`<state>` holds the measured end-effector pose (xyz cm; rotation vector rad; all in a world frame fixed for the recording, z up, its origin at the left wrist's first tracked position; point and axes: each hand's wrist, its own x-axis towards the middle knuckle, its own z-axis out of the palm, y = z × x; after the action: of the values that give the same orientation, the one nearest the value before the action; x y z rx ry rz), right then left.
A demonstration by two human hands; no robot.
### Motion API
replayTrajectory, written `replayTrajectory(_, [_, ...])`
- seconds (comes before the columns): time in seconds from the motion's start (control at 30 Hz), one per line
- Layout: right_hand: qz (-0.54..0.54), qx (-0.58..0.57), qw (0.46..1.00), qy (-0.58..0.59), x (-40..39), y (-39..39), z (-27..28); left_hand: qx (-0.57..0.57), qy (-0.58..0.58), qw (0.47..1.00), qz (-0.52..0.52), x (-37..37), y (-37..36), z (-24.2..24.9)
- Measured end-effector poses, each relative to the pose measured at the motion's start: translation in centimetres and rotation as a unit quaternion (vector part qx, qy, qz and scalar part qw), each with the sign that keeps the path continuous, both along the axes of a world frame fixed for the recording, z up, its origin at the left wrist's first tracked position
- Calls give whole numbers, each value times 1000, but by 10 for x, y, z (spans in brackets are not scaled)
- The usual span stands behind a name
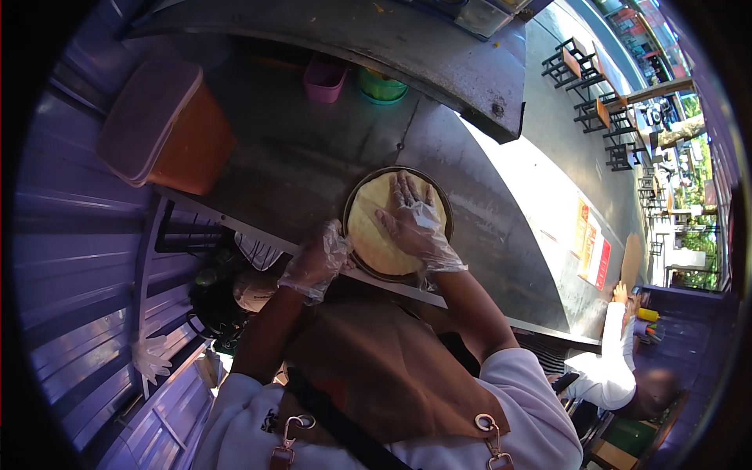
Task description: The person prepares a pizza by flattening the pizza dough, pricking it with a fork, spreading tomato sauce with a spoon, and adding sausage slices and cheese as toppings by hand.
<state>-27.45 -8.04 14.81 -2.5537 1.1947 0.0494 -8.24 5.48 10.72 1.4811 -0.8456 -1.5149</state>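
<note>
Two hands in clear plastic gloves work at a round pan (354,205) on a steel counter (298,157). The right hand (411,219) lies flat and open, fingers spread, pressing a pale yellow dough (376,235) that fills the pan. The left hand (317,262) is loosely curled at the pan's near edge, beside the dough; whether it grips the rim cannot be told. An orange box (168,129) sits well apart on the counter.

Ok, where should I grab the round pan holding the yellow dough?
Probably the near-left rim of the round pan, by the left hand. The rim there is bare and sits at the counter edge; the right hand presses flat on the yellow dough.
</note>
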Motion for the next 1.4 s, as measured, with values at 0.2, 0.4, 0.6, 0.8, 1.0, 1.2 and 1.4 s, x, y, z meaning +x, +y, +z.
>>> replayTrajectory(0.2, [18,-23,999,-23,9,18,3,-28,-56,997,-44,5,-4,-5])
replayTrajectory(0.4, [121,8,993,3,4,5,-3,-2,-22,999,-33,3,-5,-4])
replayTrajectory(0.6, [86,-5,996,-19,1,-10,-5,8,-39,999,-11,-1,-3,2])
replayTrajectory(0.8, [59,-31,998,8,-5,-11,-5,18,2,1000,15,-1,0,-8])
replayTrajectory(1.0, [125,1,992,13,2,36,4,-116,-154,981,7,2,2,-1])
replayTrajectory(1.2, [149,-18,988,-31,10,31,18,19,9,1000,-6,5,-6,23])
replayTrajectory(1.4, [190,0,982,-17,13,46,10,-145,-262,953,-53,10,-2,-6])
